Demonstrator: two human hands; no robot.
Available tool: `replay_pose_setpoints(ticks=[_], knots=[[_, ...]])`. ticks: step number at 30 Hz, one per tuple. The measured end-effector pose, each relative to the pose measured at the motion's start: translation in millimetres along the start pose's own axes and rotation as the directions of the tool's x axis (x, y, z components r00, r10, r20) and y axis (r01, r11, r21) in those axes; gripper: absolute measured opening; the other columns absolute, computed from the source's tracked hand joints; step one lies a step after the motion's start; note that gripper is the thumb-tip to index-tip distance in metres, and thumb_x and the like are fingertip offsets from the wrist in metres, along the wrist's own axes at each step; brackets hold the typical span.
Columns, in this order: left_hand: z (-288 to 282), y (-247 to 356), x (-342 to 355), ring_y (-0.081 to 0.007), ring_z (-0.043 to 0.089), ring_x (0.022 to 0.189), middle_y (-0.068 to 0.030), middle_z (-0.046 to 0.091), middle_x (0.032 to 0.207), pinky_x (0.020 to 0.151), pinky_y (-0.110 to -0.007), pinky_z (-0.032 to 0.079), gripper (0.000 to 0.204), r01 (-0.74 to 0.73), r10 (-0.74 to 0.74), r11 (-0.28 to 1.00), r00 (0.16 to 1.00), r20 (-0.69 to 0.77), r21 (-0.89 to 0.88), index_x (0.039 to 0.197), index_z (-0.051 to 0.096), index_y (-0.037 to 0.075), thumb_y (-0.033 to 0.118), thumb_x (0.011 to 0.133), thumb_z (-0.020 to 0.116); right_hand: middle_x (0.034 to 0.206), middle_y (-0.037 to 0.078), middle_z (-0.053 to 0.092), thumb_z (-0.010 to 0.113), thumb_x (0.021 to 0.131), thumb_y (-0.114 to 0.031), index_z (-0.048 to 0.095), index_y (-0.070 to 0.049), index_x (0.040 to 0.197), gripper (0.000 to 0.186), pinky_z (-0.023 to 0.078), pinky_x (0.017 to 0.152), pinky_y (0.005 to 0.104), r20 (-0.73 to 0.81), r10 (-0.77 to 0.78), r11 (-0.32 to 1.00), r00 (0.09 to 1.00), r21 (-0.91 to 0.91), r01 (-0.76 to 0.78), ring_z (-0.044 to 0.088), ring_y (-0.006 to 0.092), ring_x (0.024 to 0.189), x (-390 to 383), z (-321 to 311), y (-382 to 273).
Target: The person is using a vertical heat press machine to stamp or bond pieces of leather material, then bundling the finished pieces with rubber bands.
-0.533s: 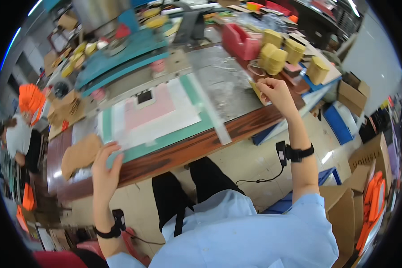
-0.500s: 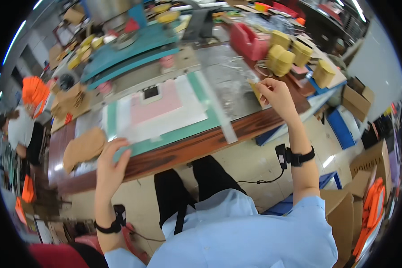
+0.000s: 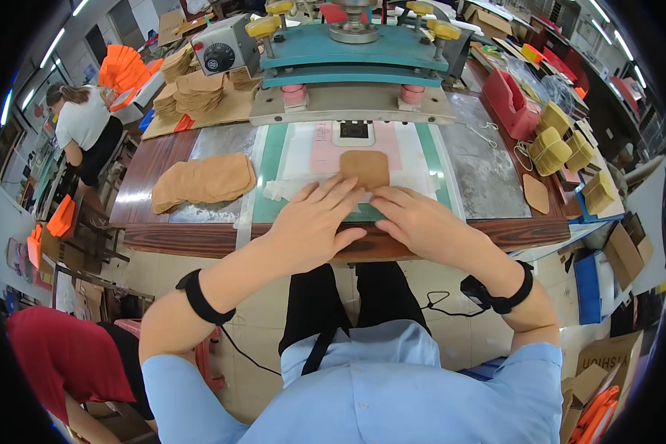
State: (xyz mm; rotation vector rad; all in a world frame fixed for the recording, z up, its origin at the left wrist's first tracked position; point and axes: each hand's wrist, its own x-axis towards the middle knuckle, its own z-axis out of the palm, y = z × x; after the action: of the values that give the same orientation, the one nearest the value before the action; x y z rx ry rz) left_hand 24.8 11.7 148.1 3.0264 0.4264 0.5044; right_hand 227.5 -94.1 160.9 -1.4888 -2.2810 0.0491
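Over the pink sheet [image 3: 323, 157]: brown patch [image 3: 364, 169] | left hand [image 3: 311, 223], right hand [image 3: 423, 220]: open, thumbs splayed, fingertips at its near edge, no closed grip visible | change: both, formerly well apart, now together; patch apparently being positioned.

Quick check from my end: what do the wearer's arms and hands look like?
The left hand and right hand are bare, without gloves. The light blue sleeves are short. Each forearm wears a black strap; the right one carries a small dark box. Thin dark cables trail from both.
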Motion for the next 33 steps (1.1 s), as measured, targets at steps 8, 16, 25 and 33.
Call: replay_pose_setpoints(ticks=[8, 16, 25, 33], knots=[[11, -32, 29, -0.0292, 0.032, 0.132, -0.0180, 0.036, 0.141, 0.109, -0.039, 0.025, 0.070, 0.122, -0.142, 0.982, 0.981, 0.132, 0.145, 0.136, 0.034, 0.000, 0.052, 0.090, 0.041, 0.132, 0.022, 0.042, 0.044, 0.094, -0.029, 0.045, 0.006, 0.122, 0.045, 0.033, 0.103, 0.0392, 0.149, 0.012, 0.995, 0.989, -0.103, 0.003, 0.039, 0.0350, 0.124, 25, 5, 36], [15, -57, 61, -0.0257, 0.017, 0.139, -0.0160, 0.023, 0.148, 0.113, -0.037, 0.013, 0.078, 0.257, -0.279, 0.960, 0.918, 0.283, 0.114, 0.142, 0.023, 0.001, 0.060, 0.090, 0.030, 0.140, 0.018, 0.036, 0.034, 0.096, -0.034, 0.035, 0.003, 0.135, 0.053, 0.023, 0.109, 0.0374, 0.247, 0.208, 0.973, 0.946, -0.149, -0.175, 0.031, 0.0307, 0.131, 65, 17, 74], [11, -57, 65, -0.0252, 0.016, 0.139, -0.0155, 0.022, 0.148, 0.113, -0.038, 0.012, 0.077, 0.257, -0.266, 0.964, 0.914, 0.307, 0.073, 0.142, 0.023, 0.002, 0.058, 0.090, 0.034, 0.137, 0.016, 0.040, 0.039, 0.095, -0.030, 0.042, 0.001, 0.131, 0.048, 0.026, 0.107, 0.0376, 0.215, 0.222, 0.968, 0.951, -0.165, -0.188, 0.034, 0.0293, 0.129, 57, 13, 77], [8, -67, 64, -0.0262, 0.018, 0.138, -0.0159, 0.024, 0.147, 0.112, -0.040, 0.013, 0.076, 0.212, -0.202, 0.977, 0.929, 0.312, 0.000, 0.141, 0.026, 0.004, 0.058, 0.089, 0.037, 0.121, 0.015, 0.051, 0.049, 0.087, -0.014, 0.052, -0.001, 0.121, 0.037, 0.036, 0.098, 0.0398, 0.085, 0.176, 0.958, 0.981, -0.245, -0.151, 0.046, 0.0306, 0.116, 66, 17, 80]])
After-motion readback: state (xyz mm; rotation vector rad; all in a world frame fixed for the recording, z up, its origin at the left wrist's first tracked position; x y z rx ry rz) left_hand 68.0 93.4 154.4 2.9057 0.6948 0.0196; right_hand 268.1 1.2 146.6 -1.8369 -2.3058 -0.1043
